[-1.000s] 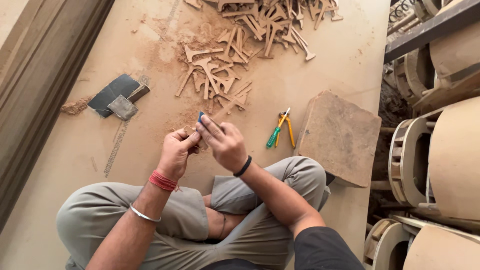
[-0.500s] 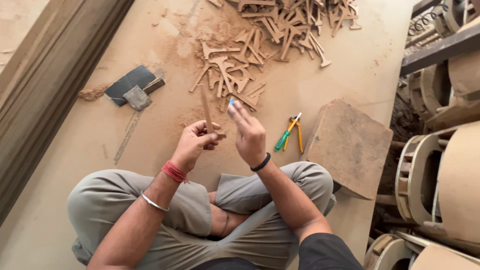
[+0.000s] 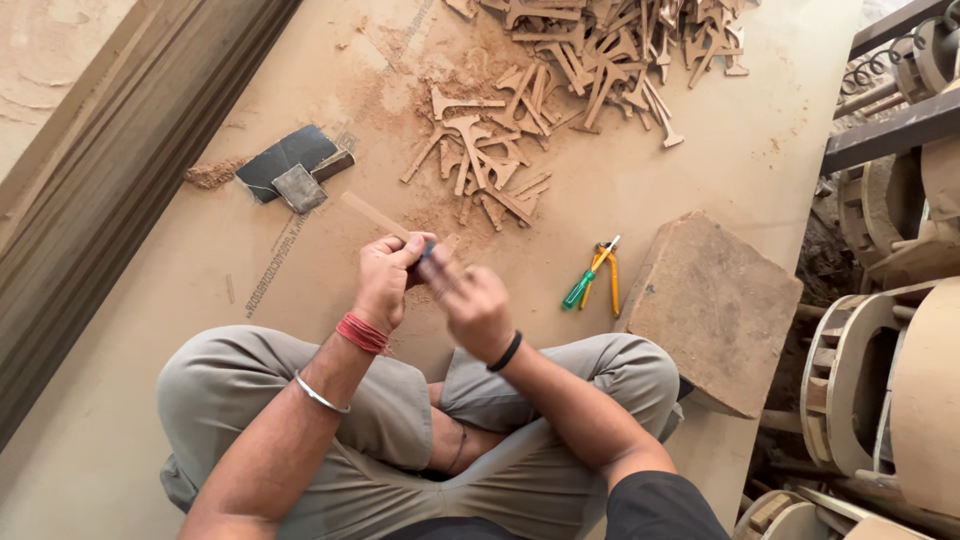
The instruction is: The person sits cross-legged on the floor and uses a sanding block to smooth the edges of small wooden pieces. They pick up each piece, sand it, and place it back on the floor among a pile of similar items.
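I see my left hand (image 3: pixel 385 280) pinched shut on a thin wooden strip (image 3: pixel 375 215), which slants up and left from the fingers, above the lap. My right hand (image 3: pixel 470 305) is just beside it, blurred, fingers curled against the strip's near end around something dark; what exactly it grips I cannot tell. Far beyond lie cut wooden pieces (image 3: pixel 490 160) in sawdust. Left of them sit sandpaper sheets (image 3: pixel 290 165). To the right lie pliers (image 3: pixel 598 275) beside a square wooden block (image 3: pixel 715 310).

Wooden strip (image 3: pixel 375 214) in left hand (image 3: pixel 385 275)
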Available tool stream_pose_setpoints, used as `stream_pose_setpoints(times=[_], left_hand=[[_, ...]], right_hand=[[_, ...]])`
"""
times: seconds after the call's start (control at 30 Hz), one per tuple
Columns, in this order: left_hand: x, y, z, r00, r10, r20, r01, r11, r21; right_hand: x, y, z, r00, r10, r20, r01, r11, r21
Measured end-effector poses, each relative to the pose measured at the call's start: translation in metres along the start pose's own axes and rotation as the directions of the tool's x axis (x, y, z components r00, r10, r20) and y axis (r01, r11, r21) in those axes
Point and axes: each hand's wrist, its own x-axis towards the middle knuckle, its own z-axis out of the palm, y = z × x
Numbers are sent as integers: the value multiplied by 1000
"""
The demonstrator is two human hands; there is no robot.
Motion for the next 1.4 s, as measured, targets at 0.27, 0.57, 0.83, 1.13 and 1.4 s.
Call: stream_pose_setpoints(times=[0.27, 0.57, 0.83, 1.13, 1.4], left_hand=[[-1, 5, -4, 995, -95, -14, 95, 995, -42], [4, -1, -11, 994, -94, 46, 98, 991, -95], [-1, 0, -12, 984, -164, 76, 174, 973, -154], [-5, 4, -11, 985, -148, 89, 159, 978, -138], [-11, 7, 4, 991, 130, 31, -133, 981, 140]], right_hand=[[6, 10, 5, 995, 97, -29, -98, 994, -41], [8, 1, -6, 990, 134, -50, -131, 990, 47], [11, 5, -10, 990, 65, -124, -58, 997, 57], [15, 19, -5, 987, 27, -156, -19, 999, 50], [8, 8, -9, 995, 56, -80, -52, 997, 52]])
